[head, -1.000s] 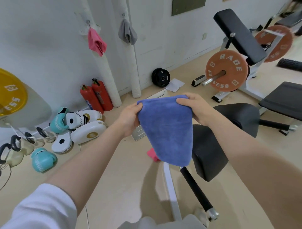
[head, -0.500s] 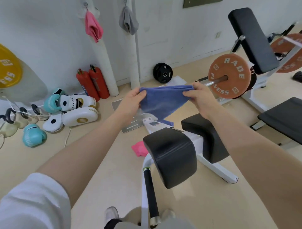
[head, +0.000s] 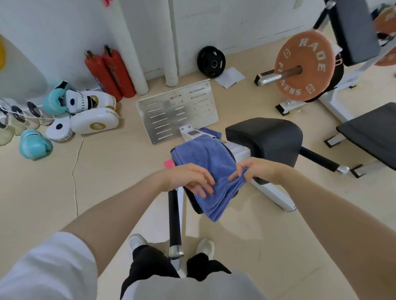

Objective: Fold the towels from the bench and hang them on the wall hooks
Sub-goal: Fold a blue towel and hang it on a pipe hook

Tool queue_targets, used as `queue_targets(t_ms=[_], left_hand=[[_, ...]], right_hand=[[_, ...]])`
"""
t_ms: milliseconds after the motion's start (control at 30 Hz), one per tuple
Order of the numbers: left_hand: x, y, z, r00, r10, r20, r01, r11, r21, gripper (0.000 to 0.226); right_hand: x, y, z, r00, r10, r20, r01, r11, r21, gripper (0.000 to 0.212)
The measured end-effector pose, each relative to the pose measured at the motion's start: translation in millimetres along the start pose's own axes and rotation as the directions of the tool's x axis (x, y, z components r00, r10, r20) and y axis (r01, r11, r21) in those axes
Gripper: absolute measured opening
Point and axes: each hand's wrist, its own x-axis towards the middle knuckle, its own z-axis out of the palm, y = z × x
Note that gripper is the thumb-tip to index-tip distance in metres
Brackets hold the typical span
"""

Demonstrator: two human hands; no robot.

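Observation:
A blue towel (head: 205,162) lies draped over a black padded seat of the bench (head: 265,137), hanging down over its near edge. My left hand (head: 190,179) rests flat on the towel's left side with fingers spread. My right hand (head: 255,169) pinches the towel's right edge between thumb and fingers. A pink towel (head: 168,163) peeks out on the floor behind the blue one. A scrap of pink cloth (head: 106,2) shows at the top edge, on the wall; the hooks are out of view.
A perforated metal footplate (head: 177,111) lies ahead. Two red extinguishers (head: 109,72), white pipes (head: 130,53) and boxing gloves and pads (head: 85,115) line the wall at left. An orange weight plate (head: 304,64) on a rack and another black bench (head: 372,130) stand right.
The towel came down from chest height onto the padded seat. My left hand let go of its corner and now lies flat on it. My view tilted down toward my feet.

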Motion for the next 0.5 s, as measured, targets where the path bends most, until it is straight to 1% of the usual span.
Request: queue_targets(t_ms=[33,67,100,133,167,200,233,267,300,333,367,400,433,467,500], left_hand=[[7.4,-0.6,0.1,0.992,0.025,-0.122,-0.021,0.999,0.027,0.021],[16.7,-1.8,-1.5,0.960,0.071,-0.272,-0.040,0.992,0.119,0.027],[25.8,-2.7,-4.1,0.908,0.147,-0.392,-0.040,0.962,0.270,0.033],[34.8,-4.6,-6.7,0.868,0.239,-0.435,-0.028,0.899,0.438,0.039],[43.9,-9.5,-9.1,0.859,0.304,-0.412,-0.013,0.818,0.575,0.043],[52.6,-17.7,-11.6,0.877,0.330,-0.351,0.001,0.727,0.687,0.045],[58.8,-28.0,-12.5,0.910,0.307,-0.280,0.026,0.631,0.775,0.048],[62.0,-37.1,-10.5,0.935,0.274,-0.227,0.062,0.505,0.861,0.052],[63.3,-46.4,-6.3,0.947,0.249,-0.205,0.098,0.384,0.918,0.055],[64.3,-55.1,-2.9,0.950,0.263,-0.171,0.085,0.306,0.948,0.056],[62.9,-60.4,-1.5,0.949,0.281,-0.143,0.052,0.308,0.950,0.055],[65.1,-65.4,-1.5,0.951,0.287,-0.114,0.016,0.323,0.946,0.052],[66.6,-72.6,-4.8,0.954,0.284,-0.096,-0.036,0.427,0.904,0.049],[66.0,-75.0,-8.8,0.958,0.273,-0.086,-0.099,0.597,0.796,0.043],[62.0,-74.0,-13.3,0.966,0.216,-0.140,-0.101,0.819,0.564,0.036]], right_hand=[[0.0,2.9,1.3,1.000,0.001,0.008,-0.001,1.000,-0.009,0.029],[-0.5,4.5,2.1,1.000,0.005,0.014,-0.005,1.000,-0.016,0.030],[-0.3,4.9,2.3,1.000,0.003,0.026,-0.002,1.000,-0.019,0.032],[0.7,5.7,2.2,0.999,0.004,0.044,-0.003,1.000,-0.018,0.033],[1.2,6.4,2.0,0.998,-0.001,0.067,0.002,1.000,-0.018,0.035],[1.0,6.3,2.1,0.996,0.001,0.091,0.000,1.000,-0.015,0.037],[-0.1,5.9,2.0,0.993,0.004,0.119,-0.003,1.000,-0.009,0.037],[-0.5,5.6,1.5,0.990,0.004,0.141,-0.003,1.000,-0.006,0.036],[-2.1,2.8,0.9,0.988,-0.007,0.157,0.007,1.000,-0.005,0.032],[-2.6,-0.3,-0.1,0.986,-0.022,0.167,0.020,1.000,0.010,0.024],[-3.8,-6.2,-0.7,0.983,-0.045,0.178,0.037,0.998,0.046,0.014],[-2.0,-11.1,-1.9,0.982,-0.075,0.173,0.058,0.993,0.100,0.008],[1.6,-17.3,-2.5,0.981,-0.116,0.153,0.091,0.983,0.161,0.011],[8.4,-22.3,-3.3,0.981,-0.159,0.111,0.133,0.968,0.214,0.015],[16.5,-28.6,-3.3,0.980,-0.194,0.045,0.176,0.949,0.261,0.018]])
